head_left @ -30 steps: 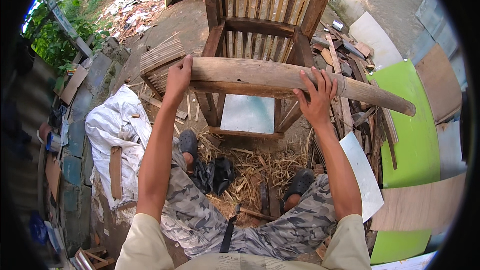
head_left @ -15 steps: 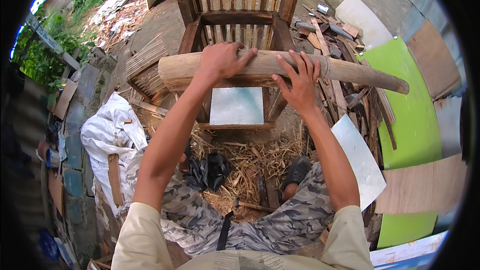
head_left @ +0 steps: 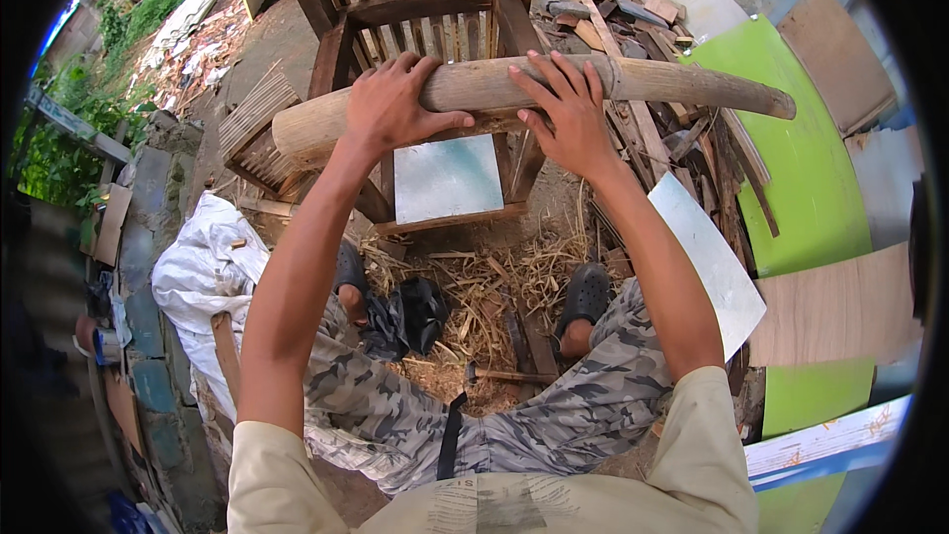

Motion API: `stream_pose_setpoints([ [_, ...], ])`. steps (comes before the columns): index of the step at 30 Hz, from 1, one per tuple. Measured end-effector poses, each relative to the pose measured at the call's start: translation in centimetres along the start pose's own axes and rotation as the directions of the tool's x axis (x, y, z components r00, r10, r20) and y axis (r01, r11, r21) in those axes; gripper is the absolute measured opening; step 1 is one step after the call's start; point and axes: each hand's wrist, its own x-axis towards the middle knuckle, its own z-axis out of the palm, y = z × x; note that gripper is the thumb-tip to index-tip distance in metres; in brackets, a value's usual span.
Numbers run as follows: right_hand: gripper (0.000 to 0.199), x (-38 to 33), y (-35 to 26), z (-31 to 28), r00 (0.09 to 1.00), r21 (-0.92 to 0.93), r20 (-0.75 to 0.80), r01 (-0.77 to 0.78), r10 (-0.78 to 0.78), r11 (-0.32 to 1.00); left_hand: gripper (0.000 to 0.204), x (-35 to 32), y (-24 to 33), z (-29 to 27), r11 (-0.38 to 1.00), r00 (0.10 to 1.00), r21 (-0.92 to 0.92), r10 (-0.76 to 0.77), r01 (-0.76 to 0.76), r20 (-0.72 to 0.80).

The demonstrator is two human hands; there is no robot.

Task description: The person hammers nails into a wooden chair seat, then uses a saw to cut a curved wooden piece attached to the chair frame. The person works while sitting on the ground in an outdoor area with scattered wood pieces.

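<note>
A thick bamboo pole (head_left: 474,86) lies crosswise over the front of a dark wooden chair (head_left: 420,8) with a slatted back. It tapers toward its right end. My left hand (head_left: 393,104) grips the pole left of its middle, fingers over the far side and thumb stretched out along the near side. Farther right, my right hand (head_left: 570,119) holds it from above, its fingers spread over the top and its thumb on the near side. Below the pole, a pale metal-looking sheet (head_left: 448,181) sits between the chair's front legs. What bears the pole is partly hidden.
Straw-like shavings (head_left: 465,287), a hammer (head_left: 509,375) and a black plastic bag (head_left: 419,314) lie between my feet. A white sack (head_left: 213,252) is at left. Scrap wood (head_left: 643,30) and green panels (head_left: 806,178) stand at right, near a loose pale sheet (head_left: 704,262).
The view has shifted, so the chair appears farther up and left. My left thumb has moved from the pole's top to its near side. Both hands stay on the pole.
</note>
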Motion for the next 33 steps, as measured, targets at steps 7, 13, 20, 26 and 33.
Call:
stream_pose_setpoints([
  [7, 0.05, -5.0, 0.6, -1.6, 0.998, 0.01, 0.015, -0.067, 0.067, 0.998, 0.103, -1.0, 0.8, 0.9, 0.993, 1.0, 0.12, -0.006, 0.005, 0.008],
  [13, 0.033, -14.5, 1.5, -3.8, 0.925, 0.028, 0.348, -0.171, 0.151, 0.985, 0.083, -2.1, 1.9, 3.3, 0.991, 0.957, 0.134, 0.011, 0.029, -0.289],
  [20, 0.035, -19.9, -1.1, -3.8, 0.22, -0.262, 0.935, -0.106, 0.279, 0.959, 0.088, -2.7, 1.2, 4.4, 0.982, 0.956, 0.146, -0.073, 0.119, -0.284],
  [26, 0.045, -35.2, -3.6, 5.2, -0.066, -0.399, 0.841, -0.746, 0.538, 0.533, 0.091, -1.6, 3.4, 5.5, 0.989, 0.937, 0.051, -0.115, 0.139, -0.329],
  [33, 0.082, -54.5, -5.0, 7.4, -0.479, -0.597, 0.638, -0.802, 0.603, -0.005, 0.089, -1.4, 4.9, 6.4, 0.993, 0.891, -0.015, -0.108, 0.113, -0.441],
])
